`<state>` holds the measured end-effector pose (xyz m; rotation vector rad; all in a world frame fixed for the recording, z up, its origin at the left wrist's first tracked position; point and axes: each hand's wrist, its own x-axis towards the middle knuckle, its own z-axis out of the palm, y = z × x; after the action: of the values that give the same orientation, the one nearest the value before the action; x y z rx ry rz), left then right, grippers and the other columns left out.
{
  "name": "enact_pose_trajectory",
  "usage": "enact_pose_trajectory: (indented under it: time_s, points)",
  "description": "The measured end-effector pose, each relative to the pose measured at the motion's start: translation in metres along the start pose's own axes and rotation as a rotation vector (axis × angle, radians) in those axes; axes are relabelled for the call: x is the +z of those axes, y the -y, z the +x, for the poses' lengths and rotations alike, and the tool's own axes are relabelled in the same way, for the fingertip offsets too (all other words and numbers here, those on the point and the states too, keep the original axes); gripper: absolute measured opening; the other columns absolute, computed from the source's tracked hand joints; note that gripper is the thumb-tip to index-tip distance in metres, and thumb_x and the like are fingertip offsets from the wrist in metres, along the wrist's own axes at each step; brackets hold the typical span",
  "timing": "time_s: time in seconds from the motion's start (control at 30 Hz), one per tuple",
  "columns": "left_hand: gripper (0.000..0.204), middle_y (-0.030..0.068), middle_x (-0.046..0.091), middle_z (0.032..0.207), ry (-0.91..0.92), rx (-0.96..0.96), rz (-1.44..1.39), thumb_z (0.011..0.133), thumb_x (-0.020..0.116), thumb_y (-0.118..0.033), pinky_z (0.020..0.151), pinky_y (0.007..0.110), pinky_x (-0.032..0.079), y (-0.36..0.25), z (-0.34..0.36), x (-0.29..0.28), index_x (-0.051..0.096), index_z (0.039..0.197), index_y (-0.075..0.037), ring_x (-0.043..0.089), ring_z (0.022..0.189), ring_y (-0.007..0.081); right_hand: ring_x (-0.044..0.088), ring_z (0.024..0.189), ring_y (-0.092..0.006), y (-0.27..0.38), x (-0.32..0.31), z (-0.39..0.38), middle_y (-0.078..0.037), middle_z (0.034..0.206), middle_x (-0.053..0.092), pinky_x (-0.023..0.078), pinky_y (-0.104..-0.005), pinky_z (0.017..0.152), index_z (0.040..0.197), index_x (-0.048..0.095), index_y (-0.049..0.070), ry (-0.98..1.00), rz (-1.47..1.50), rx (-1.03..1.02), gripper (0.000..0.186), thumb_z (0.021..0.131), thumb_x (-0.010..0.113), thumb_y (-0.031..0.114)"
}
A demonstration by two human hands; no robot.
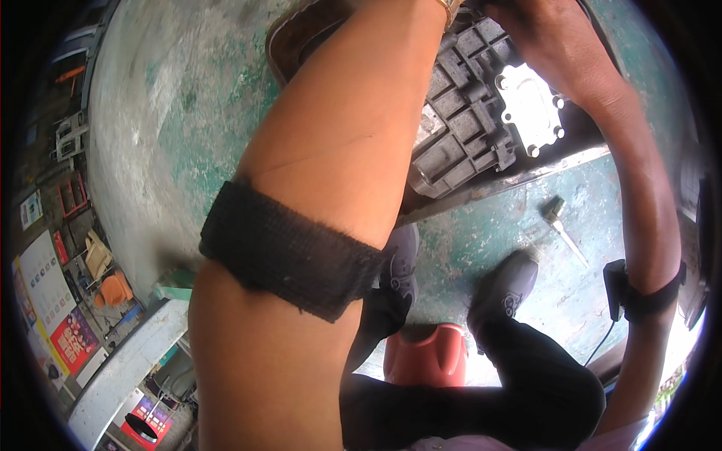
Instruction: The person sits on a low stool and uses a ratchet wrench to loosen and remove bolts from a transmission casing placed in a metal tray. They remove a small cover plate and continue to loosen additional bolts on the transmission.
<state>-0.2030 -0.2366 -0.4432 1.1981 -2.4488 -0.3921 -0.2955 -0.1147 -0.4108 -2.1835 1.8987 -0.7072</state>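
My left forearm (323, 180), with a black band around it, reaches up past the top edge of the picture. My left hand lies beyond that edge, and only the wrist with a thin bracelet shows. At the upper right, my right hand (541, 37) is bent down over a grey ribbed metal casing (466, 105). Its fingers are cut off or hidden at the top, so what they touch cannot be made out. Just below this hand, a shiny silver cover plate (530, 105) with several bolts around its rim sits on the casing.
The casing rests in a metal tray (519, 174) on a worn green floor. Near it lies a tool with a dark head and a pale tapered shaft (565, 231). A red plastic stool (429, 357) stands below, by my shoes (511, 286). Shelves with orange parts (114, 288) line the left.
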Motion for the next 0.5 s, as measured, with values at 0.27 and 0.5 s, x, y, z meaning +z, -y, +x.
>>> enact_pose_trajectory:
  time_s: [0.27, 0.5]
  points:
    - [0.041, 0.0224, 0.072, 0.108, -0.027, 0.039, -0.009, 0.100, 0.053, -0.036, 0.093, 0.052, 0.051, 0.000, -0.003, -0.002, 0.078, 0.096, -0.003, 0.067, 0.105, 0.0423, 0.071, 0.077, -0.0366, 0.006, 0.002, -0.013, -0.020, 0.083, 0.071, 0.056, -0.0439, 0.072, 0.096, 0.069, -0.001, -0.093, -0.036, 0.016, 0.014, 0.089, 0.064, 0.010]
    - [0.041, 0.0219, 0.073, 0.105, -0.048, 0.033, 0.028, 0.100, 0.053, -0.037, 0.092, 0.051, 0.051, 0.000, 0.000, 0.002, 0.078, 0.094, -0.005, 0.067, 0.104, 0.0417, 0.070, 0.076, -0.0366, -0.021, 0.013, -0.010, -0.020, 0.084, 0.071, 0.056, -0.0442, 0.072, 0.097, 0.068, -0.002, -0.047, 0.061, 0.018, 0.014, 0.089, 0.065, 0.010]
